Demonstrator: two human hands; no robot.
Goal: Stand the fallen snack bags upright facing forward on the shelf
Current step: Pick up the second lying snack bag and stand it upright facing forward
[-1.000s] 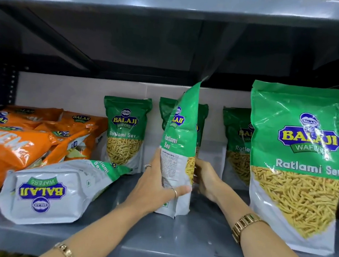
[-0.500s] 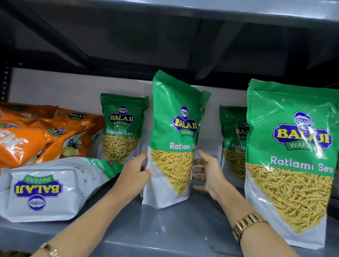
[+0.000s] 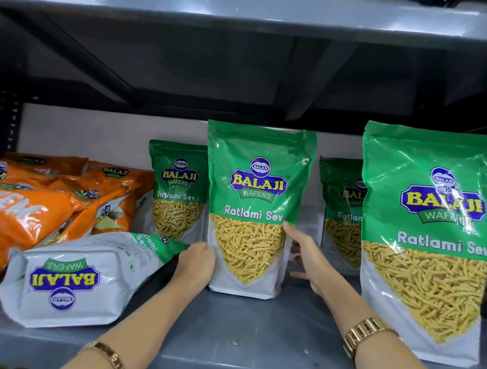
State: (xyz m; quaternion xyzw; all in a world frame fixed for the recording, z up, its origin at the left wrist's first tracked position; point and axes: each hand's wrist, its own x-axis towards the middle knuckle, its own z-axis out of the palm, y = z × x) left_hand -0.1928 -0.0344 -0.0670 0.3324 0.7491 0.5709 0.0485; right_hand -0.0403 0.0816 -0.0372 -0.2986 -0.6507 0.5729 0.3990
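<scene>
sev bag (image 3: 253, 212) upright, L hand (image 3: 197, 264) fingers hidden

green-white bags (image 3: 253, 209), orange bags (image 3: 10, 215), grey shelf (image 3: 251, 334)

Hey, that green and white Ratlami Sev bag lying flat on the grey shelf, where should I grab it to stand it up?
Grip the fallen green and white Ratlami Sev bag by its two long sides near the green top end, coming from the front. Its white bottom points toward you and its top toward the back, so lifting the top should swing it upright on its base, probably.
</scene>
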